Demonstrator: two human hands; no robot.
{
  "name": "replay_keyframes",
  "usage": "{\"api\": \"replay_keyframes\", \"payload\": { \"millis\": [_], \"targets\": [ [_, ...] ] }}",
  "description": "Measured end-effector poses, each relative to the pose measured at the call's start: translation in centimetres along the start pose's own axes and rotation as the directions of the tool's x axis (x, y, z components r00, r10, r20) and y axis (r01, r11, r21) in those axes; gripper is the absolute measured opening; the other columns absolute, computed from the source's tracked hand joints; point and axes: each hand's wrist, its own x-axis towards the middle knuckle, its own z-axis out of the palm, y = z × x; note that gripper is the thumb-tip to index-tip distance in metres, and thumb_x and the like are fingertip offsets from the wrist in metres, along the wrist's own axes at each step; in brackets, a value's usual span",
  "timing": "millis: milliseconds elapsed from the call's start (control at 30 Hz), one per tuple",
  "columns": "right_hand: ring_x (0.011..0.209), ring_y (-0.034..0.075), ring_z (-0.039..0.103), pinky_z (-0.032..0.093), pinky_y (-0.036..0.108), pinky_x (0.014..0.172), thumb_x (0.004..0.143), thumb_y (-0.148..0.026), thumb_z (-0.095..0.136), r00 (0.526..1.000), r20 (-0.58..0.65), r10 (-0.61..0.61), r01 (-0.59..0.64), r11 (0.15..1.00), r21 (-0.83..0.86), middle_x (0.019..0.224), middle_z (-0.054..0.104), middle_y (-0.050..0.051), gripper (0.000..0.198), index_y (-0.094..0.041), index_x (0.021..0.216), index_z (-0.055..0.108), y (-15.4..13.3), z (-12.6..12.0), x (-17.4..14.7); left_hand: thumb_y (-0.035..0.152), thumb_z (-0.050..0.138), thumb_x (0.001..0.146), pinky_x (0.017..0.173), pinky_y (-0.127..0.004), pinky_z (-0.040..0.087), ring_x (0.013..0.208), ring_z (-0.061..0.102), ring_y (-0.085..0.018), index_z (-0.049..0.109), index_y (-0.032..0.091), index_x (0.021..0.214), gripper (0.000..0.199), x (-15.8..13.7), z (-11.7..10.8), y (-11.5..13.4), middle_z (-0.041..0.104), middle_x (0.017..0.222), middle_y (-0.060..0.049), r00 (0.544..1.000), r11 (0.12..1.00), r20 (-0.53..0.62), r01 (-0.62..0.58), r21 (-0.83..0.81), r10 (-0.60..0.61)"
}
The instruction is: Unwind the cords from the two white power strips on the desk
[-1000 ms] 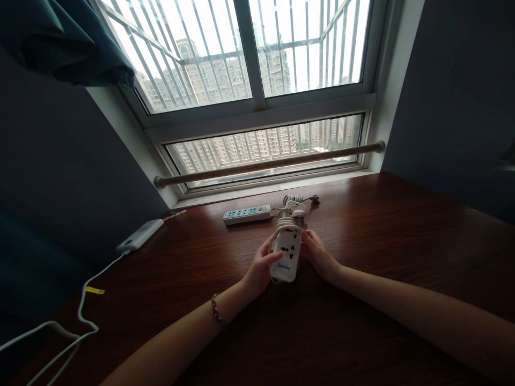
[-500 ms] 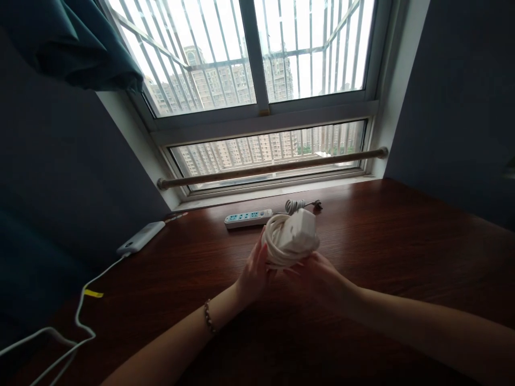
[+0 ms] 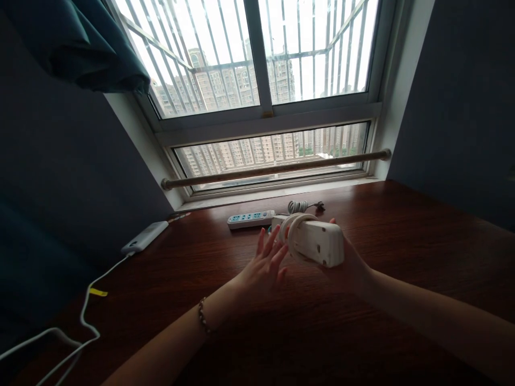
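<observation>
- The white plastic power strip with its own white cord coiled around it [image 3: 316, 241] is lifted above the dark brown wooden table [image 3: 402, 230], in the middle of the view, a little in front of the window.
- It lies on its side, with the long body pointing left to right; the plain back or side faces the camera, so its sockets are not visible.
- The cord makes several loops around the left end of the strip.
- The right hand [image 3: 350, 262] holds the strip from behind and below, with the fingers closed around it; most of this hand is hidden by the strip.
- The left hand [image 3: 263, 265] is open with spread, straight fingers just beside the coiled cord; I cannot tell if the fingertips touch it.
- A beaded bracelet [image 3: 202, 316] is on the left wrist.
- Two power strips are visible in total: the held one and a second white power strip with blue sockets [image 3: 250, 219] lying on the table near the window.
- One white power bank [image 3: 145, 237] lies at the left, with one white cable [image 3: 80, 316] which is cut off by the picture edge.
- A small grey coiled cable [image 3: 300, 206] behind the held strip is hard to make out.
</observation>
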Motion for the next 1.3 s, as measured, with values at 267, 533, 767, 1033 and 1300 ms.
{"api": "replay_keyframes", "payload": {
  "millis": [267, 533, 767, 1033, 1300],
  "targets": [
    [0.089, 0.018, 0.059, 0.048, 0.028, 0.074, 0.074, -0.034, 0.07, 0.892, -0.039, -0.45, 0.348, 0.74, -0.576, 0.105, 0.061, 0.005, 0.045, -0.02, 0.113, 0.051, -0.4, -0.6, -0.2, 0.036, 0.052, 0.085, 0.108, -0.048, 0.03, 0.124, 0.044, -0.029, 0.047, 0.017, 0.124, 0.043, 2.0, -1.4, 3.5, 0.049, 0.132, -0.014, 0.831, 0.164, 0.297, 0.413, -0.896, -0.47],
    [0.131, 0.03, 0.027, 0.026, 0.051, 0.108, 0.072, -0.013, 0.064, 0.658, 0.564, -0.499, 0.591, -0.122, -0.797, 0.133, 0.041, 0.014, 0.059, -0.017, 0.124, 0.037, 3.1, -1.6, -0.5, 0.032, 0.065, 0.078, 0.077, -0.029, 0.051, 0.084, 0.064, -0.017, 0.058, 0.014, 0.108, 0.036, 2.3, 0.3, 5.6, 0.066, 0.099, -0.009, 0.654, -0.581, 0.592, 0.274, -0.766, -0.472],
    [0.1, 0.029, 0.047, 0.049, 0.046, 0.082, 0.078, -0.015, 0.06, 0.516, 0.743, -0.427, 0.461, -0.592, -0.661, 0.102, 0.05, 0.016, 0.042, -0.012, 0.114, 0.041, 2.0, -1.4, -0.9, 0.028, 0.062, 0.08, 0.072, -0.029, 0.051, 0.081, 0.064, -0.017, 0.06, 0.015, 0.103, 0.026, 2.0, 0.4, 4.5, 0.067, 0.097, -0.007, 0.653, -0.553, 0.505, 0.154, -0.818, -0.564],
    [0.084, 0.024, 0.064, 0.056, 0.031, 0.065, 0.085, -0.011, 0.046, 0.538, 0.794, -0.284, 0.532, -0.616, -0.581, 0.098, 0.062, 0.016, 0.046, -0.01, 0.129, 0.033, 1.5, -2.6, -0.7, 0.034, 0.057, 0.084, 0.076, -0.031, 0.051, 0.085, 0.063, -0.018, 0.058, 0.013, 0.11, 0.033, 2.0, 0.1, 4.1, 0.066, 0.101, -0.009, 0.625, -0.598, 0.559, 0.177, -0.782, -0.545],
    [0.106, 0.023, 0.056, 0.053, 0.036, 0.082, 0.083, -0.006, 0.048, 0.515, 0.799, -0.31, 0.728, -0.333, -0.599, 0.113, 0.054, 0.016, 0.058, -0.019, 0.135, 0.026, 1.0, -4.1, -0.2, 0.043, 0.047, 0.086, 0.071, -0.033, 0.053, 0.082, 0.065, -0.022, 0.056, 0.008, 0.113, 0.045, 1.7, -0.8, 1.7, 0.065, 0.102, -0.013, 0.654, -0.711, 0.602, 0.138, -0.69, -0.458]
  ]
}}
